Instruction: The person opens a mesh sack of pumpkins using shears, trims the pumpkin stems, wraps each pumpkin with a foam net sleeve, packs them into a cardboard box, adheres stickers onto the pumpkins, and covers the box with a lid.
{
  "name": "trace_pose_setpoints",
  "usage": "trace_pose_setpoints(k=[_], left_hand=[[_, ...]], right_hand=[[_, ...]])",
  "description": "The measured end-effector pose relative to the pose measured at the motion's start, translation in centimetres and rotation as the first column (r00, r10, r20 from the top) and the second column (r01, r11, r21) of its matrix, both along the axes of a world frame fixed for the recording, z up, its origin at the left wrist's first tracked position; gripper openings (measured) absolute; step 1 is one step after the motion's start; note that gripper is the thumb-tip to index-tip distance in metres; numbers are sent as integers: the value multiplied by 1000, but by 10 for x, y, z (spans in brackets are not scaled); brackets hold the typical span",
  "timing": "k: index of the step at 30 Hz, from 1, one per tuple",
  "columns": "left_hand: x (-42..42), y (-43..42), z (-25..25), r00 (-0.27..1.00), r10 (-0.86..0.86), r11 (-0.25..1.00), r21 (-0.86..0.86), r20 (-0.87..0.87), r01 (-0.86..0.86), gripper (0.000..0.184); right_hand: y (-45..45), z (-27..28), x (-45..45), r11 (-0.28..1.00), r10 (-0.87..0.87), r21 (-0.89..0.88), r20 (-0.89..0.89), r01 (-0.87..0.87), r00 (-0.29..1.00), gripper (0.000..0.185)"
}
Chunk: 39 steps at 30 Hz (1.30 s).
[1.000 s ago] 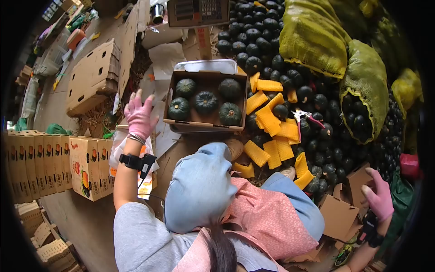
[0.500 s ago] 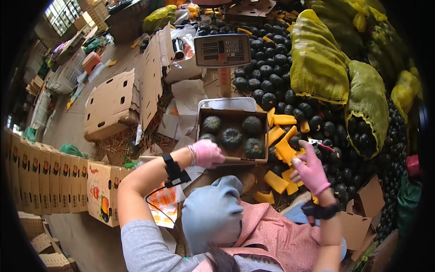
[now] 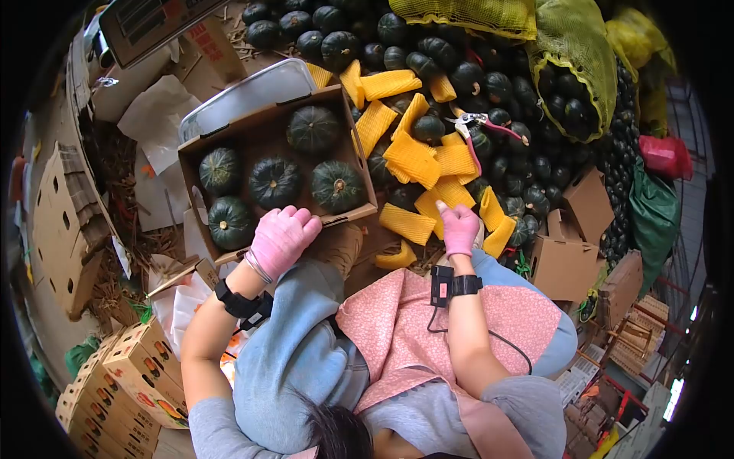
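An open cardboard box [image 3: 353, 145] holds several dark green squashes [image 3: 275, 182] and rests over a pale tray [image 3: 248, 96]. My left hand [image 3: 283, 239], in a pink fingerless glove, has its fingers curled over the near edge of the box, below the middle squash. To the right, my right hand [image 3: 460, 228], gloved alike, is closed, its thumb against the yellow foam nets [image 3: 417, 157]; what it pinches, if anything, is hidden. Pink-handled pruners [image 3: 478, 126] lie above it on the squash pile.
Loose squashes [image 3: 497, 88] spread across the top and right, beside yellow mesh sacks [image 3: 577, 46]. A scale display [image 3: 145, 27] stands at upper left. Printed cartons [image 3: 145, 367] are at lower left, an open carton [image 3: 566, 260] at right. A person's knees flank the work spot.
The view has turned and come closer to the box. My right hand has come in from the far right and closed at the foam nets. My left hand went from spread beside the box to its near edge.
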<state>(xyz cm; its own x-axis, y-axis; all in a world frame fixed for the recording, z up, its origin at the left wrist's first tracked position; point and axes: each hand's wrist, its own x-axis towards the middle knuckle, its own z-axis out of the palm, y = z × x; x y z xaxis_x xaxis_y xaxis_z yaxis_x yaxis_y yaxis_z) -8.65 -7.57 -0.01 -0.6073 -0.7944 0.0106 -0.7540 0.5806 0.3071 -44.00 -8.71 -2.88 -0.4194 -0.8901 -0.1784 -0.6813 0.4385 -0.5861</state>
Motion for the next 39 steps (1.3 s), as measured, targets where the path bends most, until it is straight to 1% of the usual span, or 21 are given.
trace_pose_setpoints(k=[2,3,5,7,9,10,11,13,15,17,19,21,23,24,28,32,33,34,35,37,39], left_hand=[[-2,-4,-2,997,-41,999,-32,-61,39,17],[-3,-5,0,995,-56,998,-46,-85,53,14],[-5,-6,1,990,-67,997,-57,-122,60,15],[-6,-4,-4,995,-42,998,-58,-91,37,13],[-3,-8,2,991,-10,1000,22,-131,13,20],[1,-13,8,997,-29,999,27,-75,31,28],[8,-19,16,997,-31,998,44,-66,34,26],[24,-40,42,998,61,997,-54,-11,-61,28],[42,-72,66,954,290,917,-264,-73,-299,39],[62,-114,76,891,444,828,-337,-95,-449,60],[75,-152,83,799,596,767,-345,73,-541,73],[73,-187,94,700,694,719,-228,168,-657,72],[69,-212,97,636,762,646,-234,126,-727,68],[65,-223,102,599,778,627,-163,192,-762,65],[53,-237,108,556,809,579,-98,189,-809,65],[53,-228,118,531,844,524,101,72,-846,69],[57,-225,108,547,835,550,78,-51,-832,65],[59,-217,97,629,751,649,50,-201,-759,60],[56,-203,91,689,639,734,5,-343,-679,55],[33,-159,80,765,310,929,8,-564,-370,44],[16,-107,94,807,188,970,234,-559,-63,44]], right_hand=[[-23,16,20,982,173,-11,-344,-188,923,32],[-30,11,24,936,278,-74,-448,-345,850,51],[-48,18,37,828,468,102,-667,-551,579,58],[-62,3,23,751,595,209,-625,-626,505,49],[-67,-12,2,736,587,140,-619,-662,522,40],[-66,-8,-2,726,585,98,-608,-681,536,33],[-67,-3,-6,724,611,66,-523,-687,594,28],[-62,13,-7,755,560,-75,-444,-652,699,31],[-57,26,-7,812,490,-100,-419,-575,765,32],[-53,29,-6,814,437,-201,-406,-545,802,33],[-51,35,3,807,416,-264,-381,-528,826,32],[-48,45,17,797,421,-296,-353,-527,836,29],[-49,50,25,776,435,-313,-363,-547,824,29],[-49,55,30,777,437,-319,-347,-543,830,28],[-53,61,30,742,450,-380,-329,-552,830,26],[-55,69,41,788,474,-340,-197,-513,859,26],[-53,69,46,788,476,-359,-158,-499,865,27],[-51,71,53,787,478,-378,-123,-487,870,27],[-48,75,64,831,449,-387,43,-399,893,28],[-44,77,88,881,402,-392,321,-266,858,26],[-42,97,130,827,510,-447,339,-342,791,22]])
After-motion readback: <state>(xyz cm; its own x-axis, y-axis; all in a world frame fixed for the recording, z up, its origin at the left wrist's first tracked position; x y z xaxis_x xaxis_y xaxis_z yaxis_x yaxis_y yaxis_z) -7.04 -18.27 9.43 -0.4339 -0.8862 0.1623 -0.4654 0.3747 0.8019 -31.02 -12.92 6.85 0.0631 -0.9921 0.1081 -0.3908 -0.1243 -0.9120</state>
